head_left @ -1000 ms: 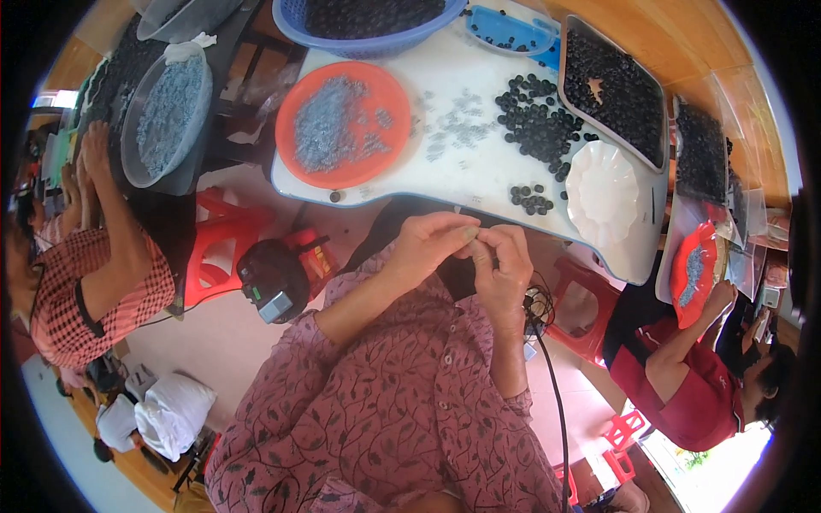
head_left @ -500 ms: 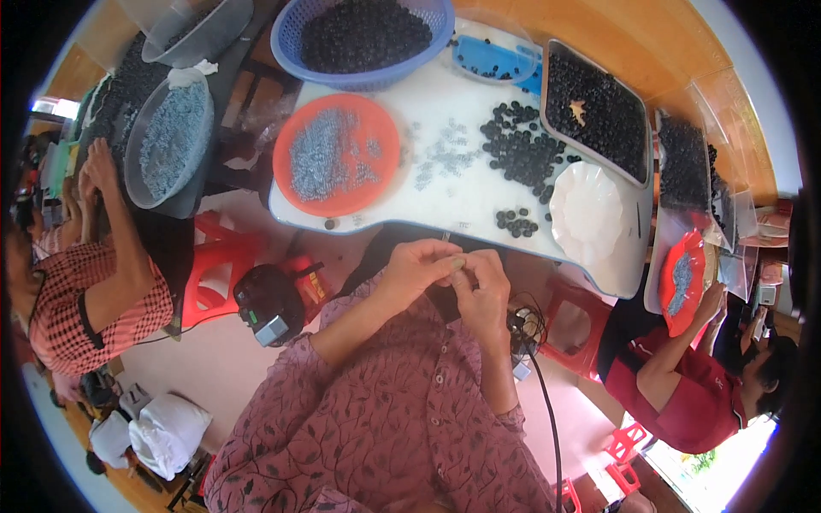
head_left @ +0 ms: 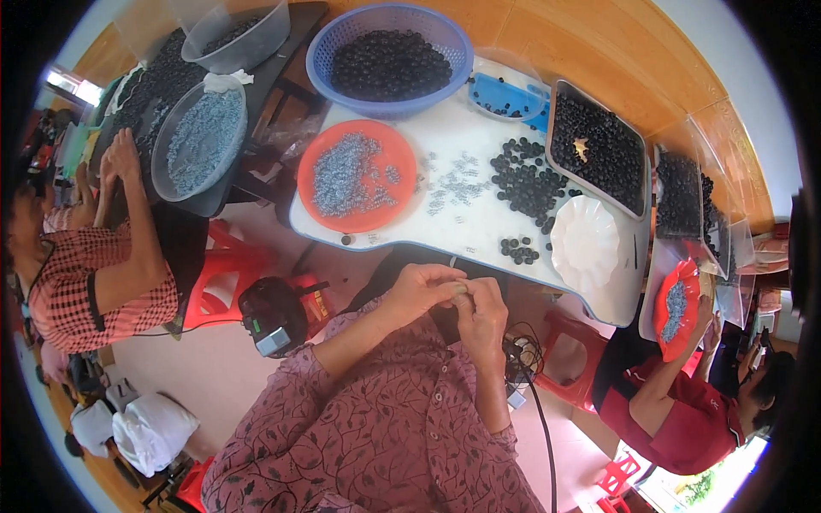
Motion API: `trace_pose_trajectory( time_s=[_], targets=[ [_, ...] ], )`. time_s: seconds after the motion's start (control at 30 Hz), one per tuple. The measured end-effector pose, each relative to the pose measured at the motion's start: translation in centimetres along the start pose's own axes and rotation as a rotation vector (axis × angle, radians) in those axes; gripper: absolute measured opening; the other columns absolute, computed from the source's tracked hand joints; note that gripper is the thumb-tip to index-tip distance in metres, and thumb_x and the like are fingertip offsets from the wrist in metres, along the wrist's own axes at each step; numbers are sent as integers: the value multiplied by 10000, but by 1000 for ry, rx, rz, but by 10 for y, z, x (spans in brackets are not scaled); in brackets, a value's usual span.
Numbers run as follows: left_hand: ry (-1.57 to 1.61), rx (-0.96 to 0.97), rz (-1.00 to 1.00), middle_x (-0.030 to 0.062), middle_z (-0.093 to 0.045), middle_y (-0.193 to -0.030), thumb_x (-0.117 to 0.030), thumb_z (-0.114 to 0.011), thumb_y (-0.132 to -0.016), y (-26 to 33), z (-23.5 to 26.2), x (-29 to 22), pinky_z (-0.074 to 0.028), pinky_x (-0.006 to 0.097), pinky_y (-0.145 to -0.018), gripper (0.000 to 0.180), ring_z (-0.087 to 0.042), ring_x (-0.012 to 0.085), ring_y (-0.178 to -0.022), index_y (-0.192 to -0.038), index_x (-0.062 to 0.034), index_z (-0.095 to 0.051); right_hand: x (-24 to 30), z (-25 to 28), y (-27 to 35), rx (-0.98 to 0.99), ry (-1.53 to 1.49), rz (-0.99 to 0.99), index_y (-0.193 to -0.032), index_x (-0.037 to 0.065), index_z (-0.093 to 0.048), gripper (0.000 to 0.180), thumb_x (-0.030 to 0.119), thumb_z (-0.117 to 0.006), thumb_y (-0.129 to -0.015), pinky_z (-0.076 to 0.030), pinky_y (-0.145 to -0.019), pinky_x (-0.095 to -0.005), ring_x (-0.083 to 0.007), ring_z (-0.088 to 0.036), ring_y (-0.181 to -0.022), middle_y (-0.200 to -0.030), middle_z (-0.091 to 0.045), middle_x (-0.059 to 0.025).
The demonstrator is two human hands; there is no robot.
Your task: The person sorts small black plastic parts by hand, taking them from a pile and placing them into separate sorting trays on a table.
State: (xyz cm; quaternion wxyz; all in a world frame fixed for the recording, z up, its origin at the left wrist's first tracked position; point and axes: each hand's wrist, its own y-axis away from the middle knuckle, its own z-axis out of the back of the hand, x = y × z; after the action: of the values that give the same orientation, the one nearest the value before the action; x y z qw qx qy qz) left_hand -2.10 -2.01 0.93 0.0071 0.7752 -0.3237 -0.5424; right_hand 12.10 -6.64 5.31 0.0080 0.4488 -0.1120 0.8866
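Observation:
My left hand (head_left: pixel 425 292) and my right hand (head_left: pixel 481 309) meet in front of my body, just off the near edge of the white table (head_left: pixel 402 232). Fingers and thumbs of both are pinched together at the tips. Whatever lies between them is too small and covered to make out. Beyond the left hand sits an orange-red plate (head_left: pixel 376 218) with many small silvery coil springs (head_left: pixel 344 175). More loose springs (head_left: pixel 457 181) lie on the tabletop. Small black round parts (head_left: pixel 526 179) are spread farther right, with a smaller group (head_left: pixel 519 250) near the front edge.
A white scalloped dish (head_left: pixel 585 244) stands at the table's right. Behind are a metal tray (head_left: pixel 640 141) of black parts, a blue tray (head_left: pixel 496 98) and a blue basket (head_left: pixel 316 64). Co-workers sit at left (head_left: pixel 128 265) and right (head_left: pixel 676 415). A black cable (head_left: pixel 545 427) hangs beside me.
The view has shifted, so the table and its contents appear lower. My hands stay pinched together in nearly the same pose.

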Motion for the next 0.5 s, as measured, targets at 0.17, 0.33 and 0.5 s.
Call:
trace_pose_trajectory(
  time_s=[0.17,0.33,0.5],
  targets=[
    [-19,20,3,69,-693,-919,-99,-674,-912,2,0,3,-545,237,-687,264,-638,103,-767,-1130,50,-661,-5,0,6,8,52,12,-934,15,-624,111,33,-683,-842,-518,-627,-372,-303,-645,-728,-870,-597,-135],
    [-43,76,0,63,-689,-869,-95,-640,-931,2,2,6,-542,239,-666,232,-634,102,-736,-1112,49,-666,-2,4,10,56,14,-102,-923,13,-632,108,3,-679,-826,-530,-664,-358,-272,-655,-748,-867,-619,-130],
    [-59,67,-13,64,-686,-859,-85,-615,-945,5,-1,3,-545,241,-661,209,-639,105,-733,-1099,46,-670,-7,6,13,94,-87,-132,-944,7,-616,138,31,-701,-837,-528,-625,-355,-279,-661,-723,-880,-607,-145]
  ],
)
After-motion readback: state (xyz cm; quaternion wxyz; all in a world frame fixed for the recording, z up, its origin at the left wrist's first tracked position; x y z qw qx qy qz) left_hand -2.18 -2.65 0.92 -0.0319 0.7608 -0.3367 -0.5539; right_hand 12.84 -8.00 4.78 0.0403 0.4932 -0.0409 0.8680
